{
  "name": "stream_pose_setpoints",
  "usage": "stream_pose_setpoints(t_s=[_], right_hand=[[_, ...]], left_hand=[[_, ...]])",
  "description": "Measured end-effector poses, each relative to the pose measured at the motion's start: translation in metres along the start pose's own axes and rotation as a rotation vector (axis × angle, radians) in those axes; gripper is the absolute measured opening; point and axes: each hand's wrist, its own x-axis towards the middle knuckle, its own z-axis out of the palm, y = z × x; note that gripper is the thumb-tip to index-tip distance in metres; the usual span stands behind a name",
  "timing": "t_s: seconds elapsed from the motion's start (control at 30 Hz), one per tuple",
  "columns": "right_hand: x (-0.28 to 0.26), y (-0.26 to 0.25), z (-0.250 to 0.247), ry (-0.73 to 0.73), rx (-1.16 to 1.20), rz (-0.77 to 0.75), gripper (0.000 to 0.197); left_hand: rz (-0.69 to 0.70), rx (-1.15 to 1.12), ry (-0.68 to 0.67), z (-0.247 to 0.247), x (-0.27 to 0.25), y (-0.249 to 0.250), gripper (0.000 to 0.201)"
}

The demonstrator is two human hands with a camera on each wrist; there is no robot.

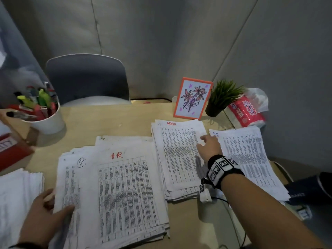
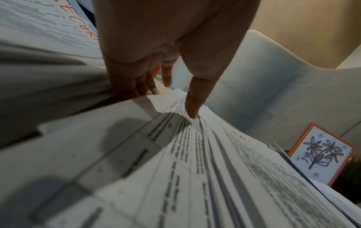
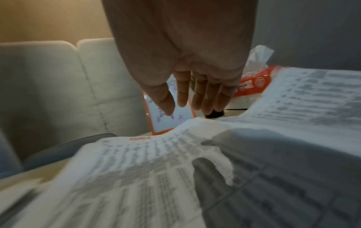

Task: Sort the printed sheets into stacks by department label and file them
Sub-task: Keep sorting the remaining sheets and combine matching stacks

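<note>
The tabletop (image 1: 111, 121) is light wood with a matte finish. Behind its far edge stands a chair (image 1: 88, 79) with a dark grey-blue upholstered back and a pale rim. Behind the chair, grey padded wall panels (image 1: 161, 42) enclose the space, joined by stitched vertical seams. To the right of the chair the panels angle inward to form a corner. Lighting is dim and even; objects cast soft shadows on the tabletop.
</note>
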Motion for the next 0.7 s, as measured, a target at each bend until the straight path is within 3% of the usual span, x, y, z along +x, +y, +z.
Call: stream_pose_setpoints(t_s=[0.13,0.27,0.4,0.53,0.6,0.7], right_hand=[[-0.053,-0.028,0.023,-0.231,0.167,-0.108,0.011],[-0.101,-0.052,0.063,-0.504,0.102,-0.135,0.011],[-0.119,-0.067,0.086,-0.521,-0.086,-0.119,0.028],[-0.122,-0.072,0.096,-0.508,0.036,-0.002,0.061],[-0.125,-0.073,0.101,-0.499,0.109,0.035,0.060],[-0.128,-0.071,0.109,-0.493,0.125,0.056,0.035]], left_hand=[[0.035,0.042,-0.008,0.000,-0.013,-0.001,0.055],[0.011,0.054,-0.035,-0.003,-0.020,-0.002,0.048],[-0.006,0.096,-0.039,-0.008,-0.018,-0.005,0.052],[0.010,0.127,-0.045,-0.009,-0.019,-0.003,0.054],[0.014,0.125,-0.046,-0.010,-0.020,-0.002,0.054],[0.014,0.140,-0.064,-0.012,-0.022,0.001,0.054]])
